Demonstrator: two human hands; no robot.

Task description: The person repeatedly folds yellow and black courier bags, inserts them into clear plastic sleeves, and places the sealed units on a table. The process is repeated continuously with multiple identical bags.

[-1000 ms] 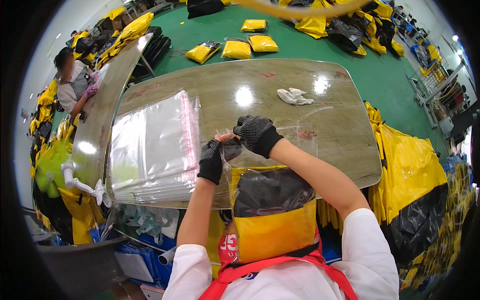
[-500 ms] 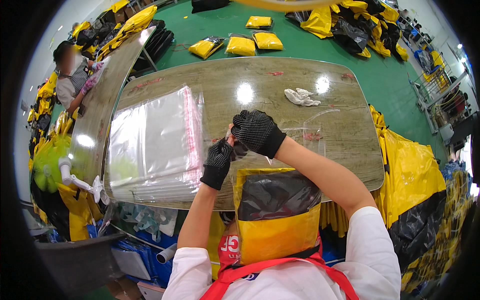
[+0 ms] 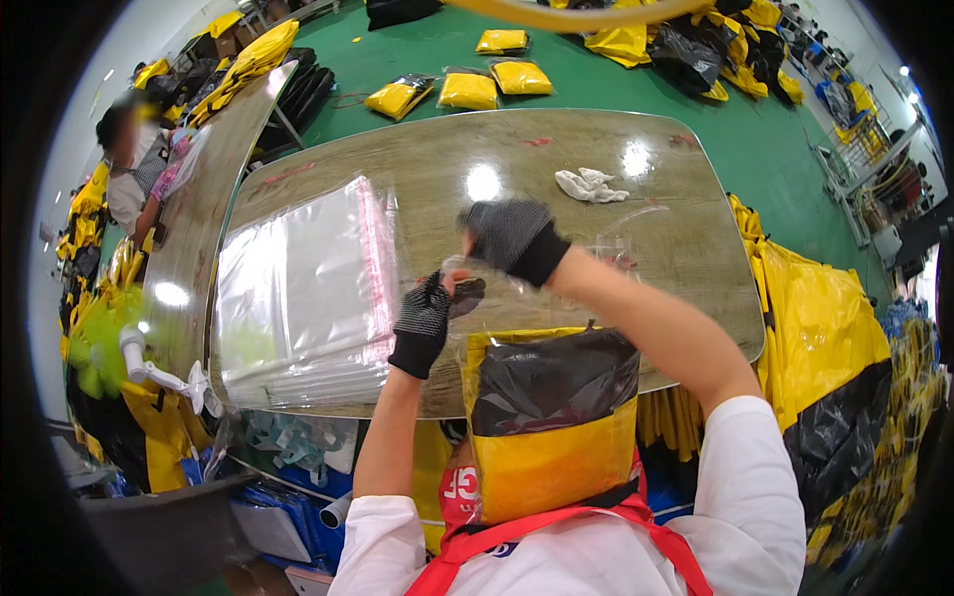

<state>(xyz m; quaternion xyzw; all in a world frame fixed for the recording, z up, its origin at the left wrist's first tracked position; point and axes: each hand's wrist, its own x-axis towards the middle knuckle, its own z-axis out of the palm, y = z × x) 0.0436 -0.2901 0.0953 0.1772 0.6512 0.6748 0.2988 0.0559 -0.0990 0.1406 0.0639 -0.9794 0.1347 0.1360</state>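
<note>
Both hands wear black dotted gloves with bare fingertips and meet over the table. My left hand [image 3: 421,323] is closed in a pinch on something small and pale, too small to name. Just above and to the right, my right hand [image 3: 512,241] is curled closed and blurred by motion; what it holds is hidden. Thin clear plastic [image 3: 616,248] lies on the table right of it. Against my chest, at the table's near edge, stands a yellow and black folded package [image 3: 554,437] in a clear bag. Left of my hands lies a stack of clear plastic bags [image 3: 308,278].
A crumpled white glove [image 3: 591,186] lies at the table's far right. Packed yellow bundles [image 3: 467,90] sit on the green floor beyond. Yellow and black material [image 3: 820,308] hangs along the right edge. A green fan [image 3: 104,343] and another person [image 3: 134,169] are at the left.
My right hand has shifted slightly and blurred, drawing a little apart from the left fingertips. My left hand has moved slightly left. The package against my chest stays in place.
</note>
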